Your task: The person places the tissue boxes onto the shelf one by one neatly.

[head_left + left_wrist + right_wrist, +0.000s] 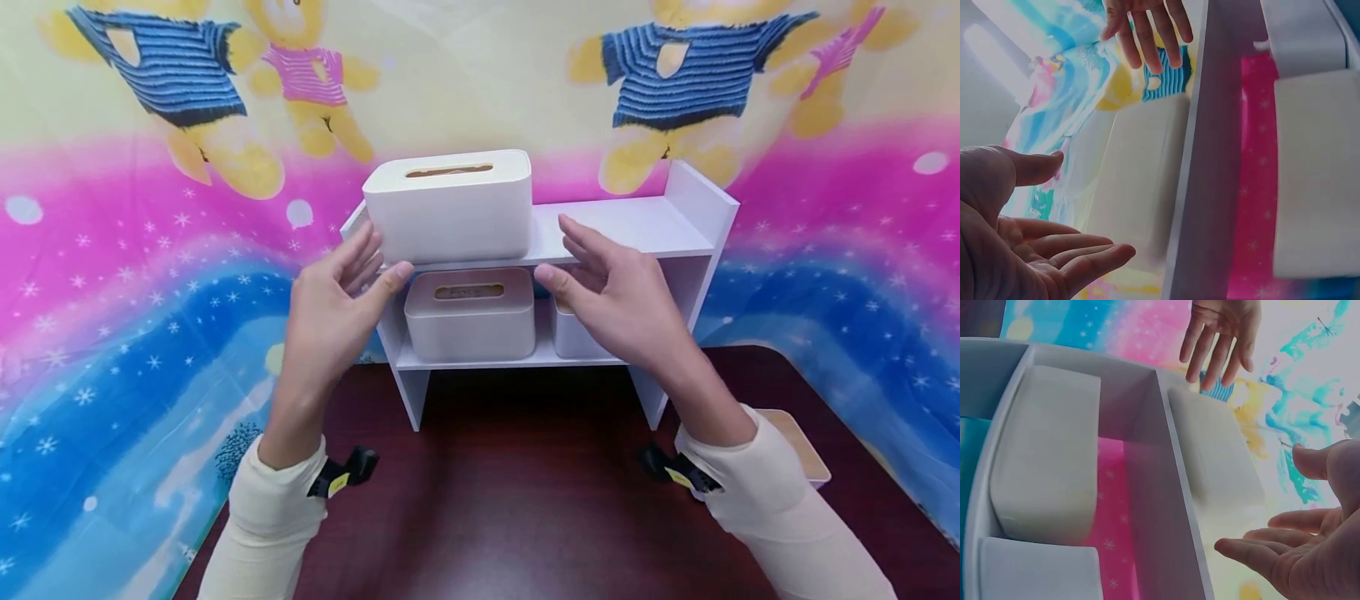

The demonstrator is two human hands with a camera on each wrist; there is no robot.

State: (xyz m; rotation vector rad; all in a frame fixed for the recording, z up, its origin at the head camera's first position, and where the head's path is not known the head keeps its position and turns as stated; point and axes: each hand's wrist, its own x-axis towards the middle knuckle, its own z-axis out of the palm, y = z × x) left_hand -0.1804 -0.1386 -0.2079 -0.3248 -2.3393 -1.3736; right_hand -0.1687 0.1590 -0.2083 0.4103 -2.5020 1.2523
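Hands: left hand (333, 304) and right hand (615, 304) spread, flanking top tissue box (450, 208), holding nothing.
Head view only: bench (525, 500).
Half hidden: lower right box (573, 333).

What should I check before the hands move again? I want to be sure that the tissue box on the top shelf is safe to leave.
1. Tissue box rests flat on the top shelf: ok, it stands upright with its slot up.
2. Left hand is off the box: ok, its fingers are straight and a gap shows in the left wrist view.
3. Right hand is off the box: ok, it is open and apart from the box's side.
4. Box sits fully back from the front edge: cannot tell, the hands cover that edge.
5. Lower shelf holds its boxes: ok, a second tissue box stands there, with another box beside it.
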